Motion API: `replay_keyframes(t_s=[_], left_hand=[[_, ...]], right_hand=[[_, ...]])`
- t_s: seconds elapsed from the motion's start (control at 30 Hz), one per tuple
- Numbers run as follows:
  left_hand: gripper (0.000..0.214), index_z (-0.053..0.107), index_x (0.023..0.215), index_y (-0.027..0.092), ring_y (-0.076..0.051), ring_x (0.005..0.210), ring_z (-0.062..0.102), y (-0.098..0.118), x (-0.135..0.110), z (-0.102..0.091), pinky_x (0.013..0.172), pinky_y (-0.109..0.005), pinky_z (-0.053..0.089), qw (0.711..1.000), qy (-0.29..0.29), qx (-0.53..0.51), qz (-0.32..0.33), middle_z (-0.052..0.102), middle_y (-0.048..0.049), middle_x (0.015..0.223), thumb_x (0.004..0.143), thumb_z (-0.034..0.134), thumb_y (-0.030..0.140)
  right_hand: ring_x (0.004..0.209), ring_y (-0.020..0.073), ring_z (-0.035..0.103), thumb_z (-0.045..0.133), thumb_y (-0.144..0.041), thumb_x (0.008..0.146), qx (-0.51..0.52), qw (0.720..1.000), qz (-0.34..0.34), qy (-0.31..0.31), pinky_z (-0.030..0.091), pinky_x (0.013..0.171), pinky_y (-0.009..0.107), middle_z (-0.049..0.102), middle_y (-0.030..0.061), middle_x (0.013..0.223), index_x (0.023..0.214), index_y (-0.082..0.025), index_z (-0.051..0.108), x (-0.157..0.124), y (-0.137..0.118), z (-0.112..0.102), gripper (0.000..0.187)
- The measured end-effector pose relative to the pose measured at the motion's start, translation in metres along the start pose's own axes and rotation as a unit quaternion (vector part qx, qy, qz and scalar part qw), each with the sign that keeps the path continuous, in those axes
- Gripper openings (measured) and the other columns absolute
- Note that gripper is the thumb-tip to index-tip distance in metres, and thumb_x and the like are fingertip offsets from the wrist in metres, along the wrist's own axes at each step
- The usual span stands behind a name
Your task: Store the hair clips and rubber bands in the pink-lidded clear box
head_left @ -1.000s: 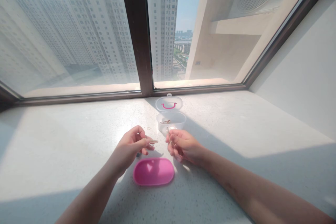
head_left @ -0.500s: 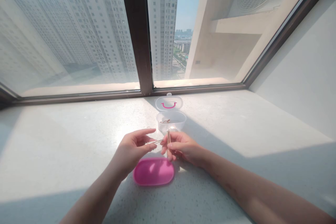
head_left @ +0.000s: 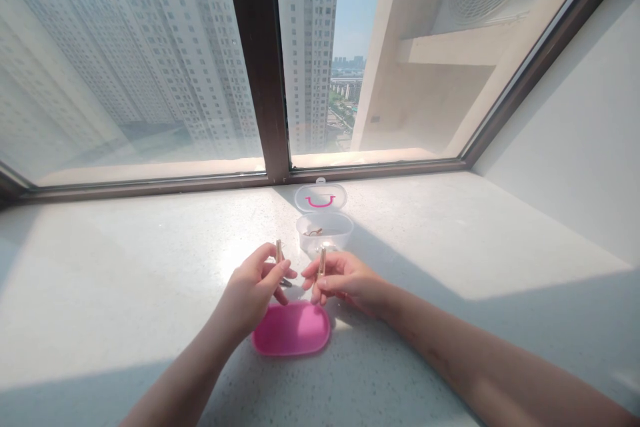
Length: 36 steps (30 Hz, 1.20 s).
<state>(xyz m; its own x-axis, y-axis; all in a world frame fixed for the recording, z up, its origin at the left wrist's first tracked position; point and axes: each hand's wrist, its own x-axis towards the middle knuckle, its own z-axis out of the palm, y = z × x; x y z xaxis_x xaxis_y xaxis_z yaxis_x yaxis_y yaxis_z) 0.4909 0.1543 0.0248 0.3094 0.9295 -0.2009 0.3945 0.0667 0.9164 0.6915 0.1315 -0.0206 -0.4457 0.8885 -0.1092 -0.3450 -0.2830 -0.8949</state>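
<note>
Narrow gap between hands (head_left: 256, 285), translucent box (head_left: 337, 239) blocking beyond, pink tray (head_left: 293, 333) nearer, open sill (head_left: 125, 260) either side.

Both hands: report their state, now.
Left hand: closed, pinching a slim gold-toned piece.
Right hand: closed, pinching a similar gold-toned piece.

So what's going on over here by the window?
A person is handling two slim, gold-toned metallic pieces: the left hand pinches one upright, and the right hand holds the other. Just below the hands lies a shallow pink oval dish. Beyond them stands a clear plastic oval box, lid open, with something small and brown inside.
</note>
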Motion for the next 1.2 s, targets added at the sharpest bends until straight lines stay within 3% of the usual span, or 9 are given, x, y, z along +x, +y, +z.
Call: replay_keyframes(t_s=[0.27,0.4,0.57,0.77,0.97,1.2], left_hand=[[0.021,0.054,0.080,0.019,-0.014,0.061,0.057,-0.005,0.006,0.002,0.056,-0.025,0.041,0.996,-0.057,-0.071,0.012,0.067,-0.0017,0.070,0.084,0.061,0.038],[0.028,0.052,0.069,0.018,-0.016,0.068,0.059,-0.005,0.007,0.002,0.060,-0.026,0.041,0.992,-0.075,-0.100,0.025,0.062,-0.0005,0.067,0.079,0.068,0.038],[0.027,0.056,0.067,0.016,-0.011,0.057,0.048,-0.005,0.007,0.001,0.057,-0.024,0.037,0.995,-0.056,-0.085,0.023,0.053,0.0037,0.060,0.076,0.071,0.037],[0.021,0.061,0.070,0.015,-0.014,0.062,0.054,-0.010,0.007,0.002,0.061,-0.026,0.041,0.991,-0.097,-0.091,0.004,0.061,-0.0004,0.065,0.077,0.070,0.033],[0.019,0.066,0.081,0.013,-0.016,0.072,0.060,-0.006,0.006,0.002,0.068,-0.028,0.045,0.986,-0.103,-0.129,-0.029,0.068,-0.0045,0.078,0.072,0.074,0.027],[0.019,0.062,0.078,0.014,-0.013,0.065,0.057,-0.005,0.006,0.004,0.063,-0.026,0.043,0.982,-0.129,-0.134,-0.015,0.066,-0.0022,0.073,0.079,0.070,0.031]], right_hand=[[0.054,0.0081,0.067,0.060,-0.027,0.090,-0.018,0.999,0.013,-0.047,0.048,0.048,0.016,0.069,0.0135,0.108,0.112,-0.013,0.059,0.003,0.004,-0.007,0.026],[0.055,0.0077,0.066,0.058,-0.026,0.092,-0.037,0.998,0.009,-0.046,0.047,0.047,0.016,0.069,0.0137,0.107,0.114,-0.013,0.059,0.003,0.002,-0.008,0.026],[0.052,0.0070,0.065,0.055,-0.027,0.094,-0.048,0.997,0.029,-0.060,0.044,0.044,0.015,0.071,0.0127,0.103,0.117,-0.013,0.058,0.004,0.002,-0.008,0.028],[0.047,0.0056,0.062,0.053,-0.030,0.094,-0.071,0.995,0.027,-0.060,0.042,0.041,0.015,0.071,0.0111,0.101,0.114,-0.014,0.057,0.002,0.002,-0.009,0.025],[0.056,0.0093,0.067,0.056,-0.029,0.092,-0.084,0.995,0.017,-0.053,0.047,0.048,0.015,0.073,0.0107,0.087,0.103,-0.011,0.058,0.004,0.003,-0.009,0.021],[0.070,0.0142,0.071,0.064,-0.027,0.087,-0.075,0.993,0.043,-0.079,0.057,0.065,0.024,0.071,0.0100,0.081,0.100,-0.009,0.060,0.004,0.001,-0.009,0.022]])
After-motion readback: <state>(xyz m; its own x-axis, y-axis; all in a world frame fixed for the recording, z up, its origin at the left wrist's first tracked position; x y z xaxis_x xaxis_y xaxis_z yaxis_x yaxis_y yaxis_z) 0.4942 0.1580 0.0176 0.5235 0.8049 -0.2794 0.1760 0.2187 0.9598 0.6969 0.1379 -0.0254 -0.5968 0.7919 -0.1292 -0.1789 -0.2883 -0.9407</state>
